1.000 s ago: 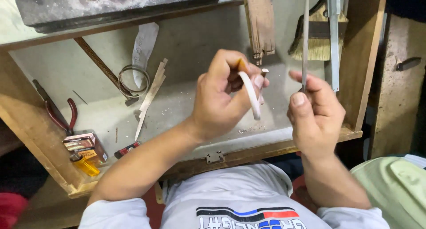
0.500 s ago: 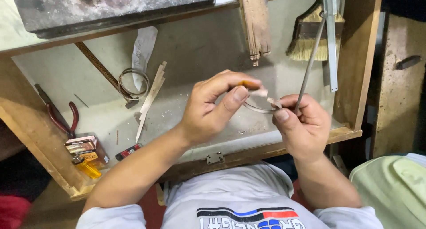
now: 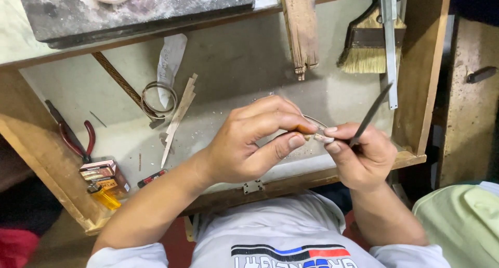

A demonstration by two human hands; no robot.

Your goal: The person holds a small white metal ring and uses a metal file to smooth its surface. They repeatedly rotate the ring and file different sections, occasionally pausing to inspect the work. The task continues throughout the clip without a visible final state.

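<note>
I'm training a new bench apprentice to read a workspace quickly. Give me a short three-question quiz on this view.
1. True or false: the brush lies in the drawer's far right corner.
2. Which hand holds the thin dark file? A) left hand B) right hand
3. Fill in: the red-handled pliers lie along the drawer's ____ side, beyond the small boxes.

Key:
1. True.
2. B; the right hand grips it, while the left hand pinches a thin metal ring.
3. Left.
</note>
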